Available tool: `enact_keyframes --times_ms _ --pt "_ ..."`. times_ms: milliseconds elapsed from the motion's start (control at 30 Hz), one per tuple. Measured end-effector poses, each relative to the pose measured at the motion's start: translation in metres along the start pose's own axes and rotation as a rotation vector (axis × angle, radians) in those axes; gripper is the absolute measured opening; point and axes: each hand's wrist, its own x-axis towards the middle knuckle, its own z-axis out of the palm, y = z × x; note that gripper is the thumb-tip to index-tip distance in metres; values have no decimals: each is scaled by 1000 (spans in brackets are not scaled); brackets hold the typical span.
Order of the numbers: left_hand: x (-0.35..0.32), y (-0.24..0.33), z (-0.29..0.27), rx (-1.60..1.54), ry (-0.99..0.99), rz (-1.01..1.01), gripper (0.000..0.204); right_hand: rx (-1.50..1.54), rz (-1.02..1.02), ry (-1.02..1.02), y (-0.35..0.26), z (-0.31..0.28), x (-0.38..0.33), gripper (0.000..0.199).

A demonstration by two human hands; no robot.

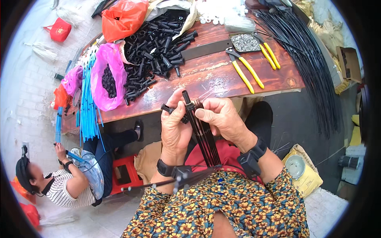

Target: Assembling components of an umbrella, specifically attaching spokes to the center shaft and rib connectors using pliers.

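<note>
Black and thin, the bundle of rods [204, 135] stands nearly upright between both hands, fanning slightly toward the lap, with one small black tube cap [185, 96] seated on the topmost rod end. In the head view, the left hand [174, 129] is clenched around the bundle's left side, its fingers also pinching a short black connector piece [166, 108] that sticks out to the left. The right hand [222, 119] grasps the bundle from the right, thumb pressed flat against the rods just below the capped tip. The bundle sits above the lap, just in front of the near edge of the reddish wooden table [222, 75], where a heap of black tube pieces [158, 43] and yellow-handled pliers [246, 69] lie well apart from the hands.
</note>
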Motion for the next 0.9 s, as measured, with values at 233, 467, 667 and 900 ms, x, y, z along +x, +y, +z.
enact_keyframes --times_ms 233,467,667,900 --pt "1 2 11 44 -7 44 37 106 -47 -45 -8 6 2 46" --pt "0 2 -4 55 -115 -56 66 147 19 -110 -7 4 1 53" --pt "-1 2 -2 -56 -59 -117 65 97 31 -119 9 -6 3 63" --pt "4 2 -14 -36 -109 -203 67 175 -14 -97 15 -3 2 57"
